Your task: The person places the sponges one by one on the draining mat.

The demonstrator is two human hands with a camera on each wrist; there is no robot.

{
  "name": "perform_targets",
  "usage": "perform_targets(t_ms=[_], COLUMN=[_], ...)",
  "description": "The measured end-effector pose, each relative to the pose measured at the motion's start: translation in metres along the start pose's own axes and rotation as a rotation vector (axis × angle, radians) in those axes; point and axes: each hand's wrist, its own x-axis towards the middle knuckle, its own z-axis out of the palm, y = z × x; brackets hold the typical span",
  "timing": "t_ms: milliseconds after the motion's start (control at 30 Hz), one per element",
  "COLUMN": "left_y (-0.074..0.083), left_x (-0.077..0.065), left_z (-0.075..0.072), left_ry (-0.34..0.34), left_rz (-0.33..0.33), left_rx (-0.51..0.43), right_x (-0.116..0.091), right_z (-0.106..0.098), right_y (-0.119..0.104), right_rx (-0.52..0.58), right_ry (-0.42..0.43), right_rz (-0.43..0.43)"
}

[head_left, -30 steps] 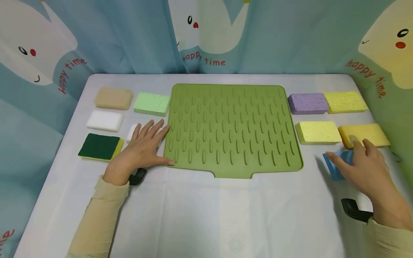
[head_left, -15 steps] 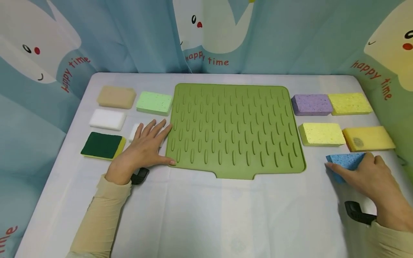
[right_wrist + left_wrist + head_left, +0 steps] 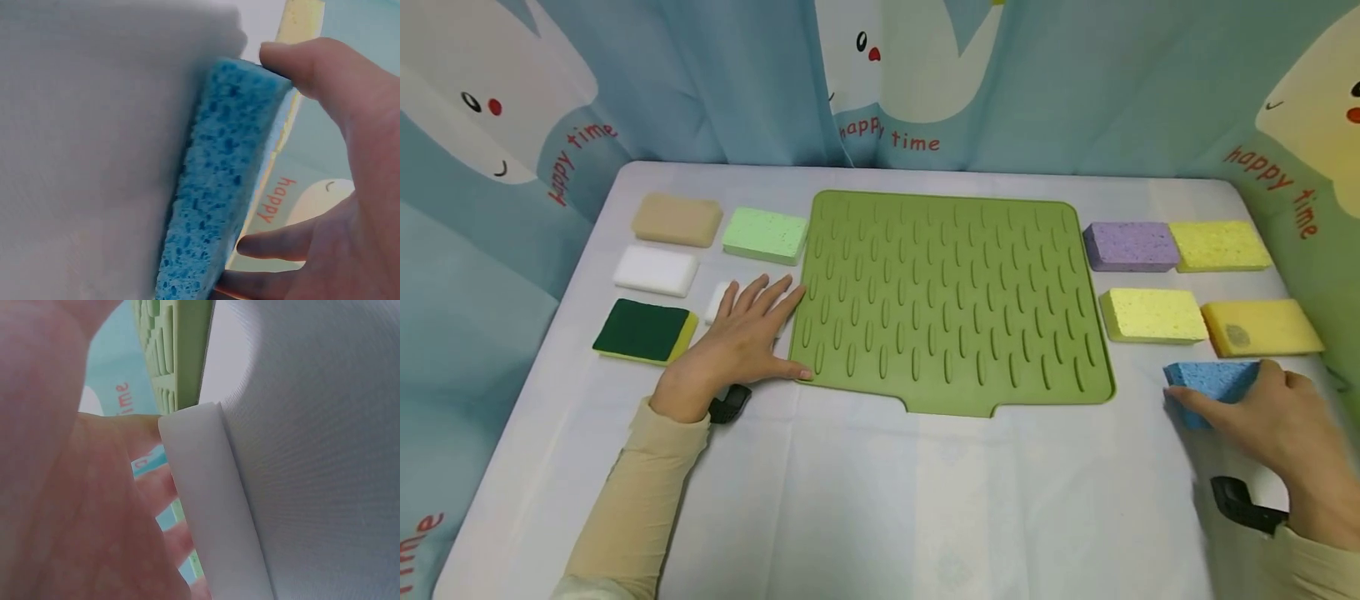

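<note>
My left hand (image 3: 730, 350) lies with fingers spread over a small white sponge (image 3: 718, 302), which it mostly hides. Its thumb and forefinger tips reach the left edge of the green ridged mat (image 3: 943, 333). The left wrist view has the white sponge (image 3: 203, 494) lying flat on the cloth under the palm and fingers. At the right, my right hand (image 3: 1281, 425) holds a blue porous sponge (image 3: 1213, 382), thumb at its left end and fingers toward its right end. In the right wrist view the blue sponge (image 3: 209, 187) lies against the cloth.
Left of the mat are a beige sponge (image 3: 677, 219), a light green sponge (image 3: 766, 235), another white sponge (image 3: 657, 269) and a green-and-yellow scouring sponge (image 3: 643, 329). Purple (image 3: 1132, 247) and several yellow sponges (image 3: 1153, 316) sit at the right. A patterned curtain (image 3: 737, 92) borders the table.
My right hand has drawn back from the yellow sponge with the dark spot and taken hold of the blue sponge, which now lies flatter. The left hand keeps its place.
</note>
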Motion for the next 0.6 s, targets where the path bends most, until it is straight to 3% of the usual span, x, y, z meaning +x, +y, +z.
perform_targets(t_ms=[233, 433, 600], left_y=[0.000, 0.000, 0.002], left_x=[0.000, 0.000, 0.001], left_z=[-0.001, -0.001, -0.001], left_ry=[-0.005, -0.002, -0.007], left_rz=[0.000, 0.001, -0.001], left_rx=[0.001, 0.006, 0.007], right_x=[-0.010, -0.020, -0.021], right_z=[-0.012, -0.025, -0.036], right_y=[-0.004, -0.017, -0.033], right_rx=[-0.025, 0.018, 0.011], right_ry=[0.046, 0.174, 0.162], right_rz=[-0.008, -0.144, -0.201])
